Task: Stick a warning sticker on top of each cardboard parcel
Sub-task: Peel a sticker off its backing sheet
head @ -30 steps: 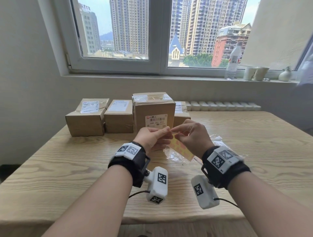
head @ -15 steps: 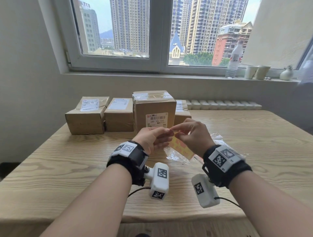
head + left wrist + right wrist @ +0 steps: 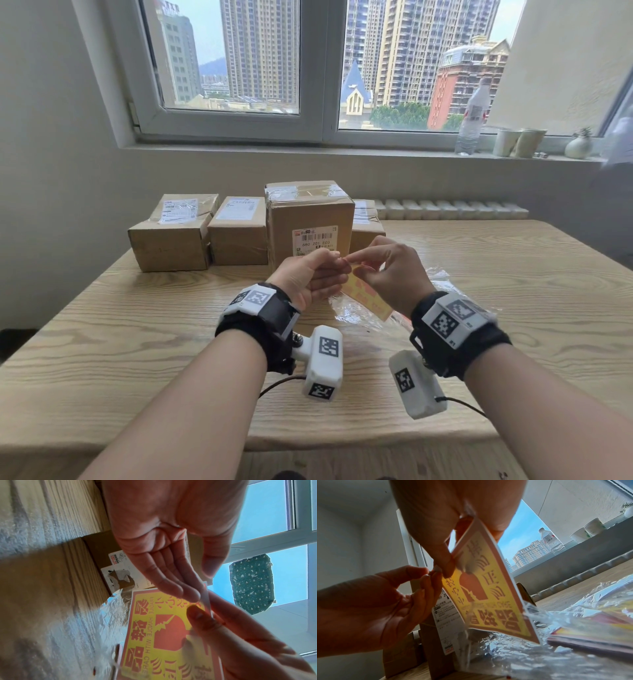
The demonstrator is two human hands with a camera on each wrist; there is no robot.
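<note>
A yellow and red warning sticker [image 3: 368, 296] hangs above the table between both hands, with its print visible [image 3: 154, 635] [image 3: 488, 601]. My left hand [image 3: 337, 262] pinches its top corner between thumb and forefinger [image 3: 193, 595]. My right hand [image 3: 359, 267] grips the upper edge right beside it, its thumb [image 3: 447, 561] on the printed face. Several cardboard parcels stand in a row at the back of the table: a low one [image 3: 171, 236], a second [image 3: 238, 229], a tall taped one [image 3: 308, 219] just behind my hands, and one partly hidden behind it [image 3: 366, 222].
A crinkled clear plastic bag [image 3: 346, 311] with more stickers [image 3: 590, 628] lies on the wooden table [image 3: 137, 325] under my right hand. A water bottle [image 3: 474, 116], paper cups [image 3: 517, 142] and a small vase [image 3: 579, 145] stand on the sill.
Both hands stay together at the sticker's top corner. The left fingers have shifted slightly on that corner. The parcels and the bag have not moved.
</note>
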